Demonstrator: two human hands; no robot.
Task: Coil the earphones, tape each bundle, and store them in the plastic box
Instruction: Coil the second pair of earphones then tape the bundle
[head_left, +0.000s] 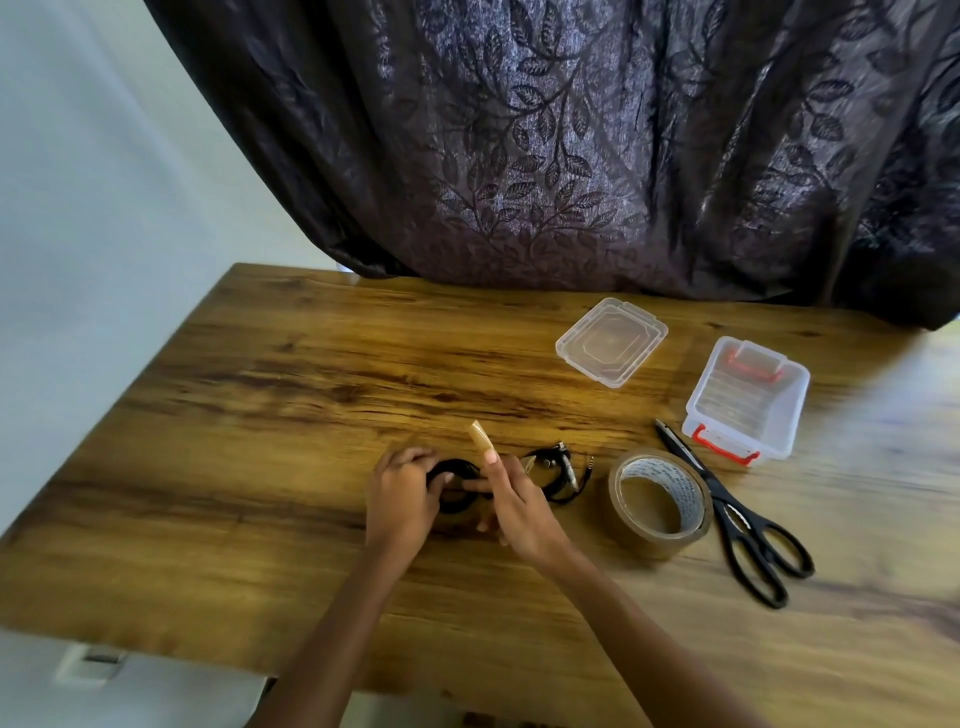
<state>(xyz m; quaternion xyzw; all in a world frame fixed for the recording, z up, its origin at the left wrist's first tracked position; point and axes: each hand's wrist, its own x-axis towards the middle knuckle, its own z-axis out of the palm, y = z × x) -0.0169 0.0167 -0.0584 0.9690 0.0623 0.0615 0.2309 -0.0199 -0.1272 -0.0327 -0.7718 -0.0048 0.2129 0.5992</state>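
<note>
The left hand (402, 491) clamps a flat black earphone coil (457, 486) at the table's (234, 415) centre. The right hand (511, 512) pinches a brown tape strip (480, 439), pointing up and away.

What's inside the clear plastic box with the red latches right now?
The plastic box looks empty: only its ribbed bottom shows through. No bundle is stored yet. Its lid lies apart on the table.
</note>
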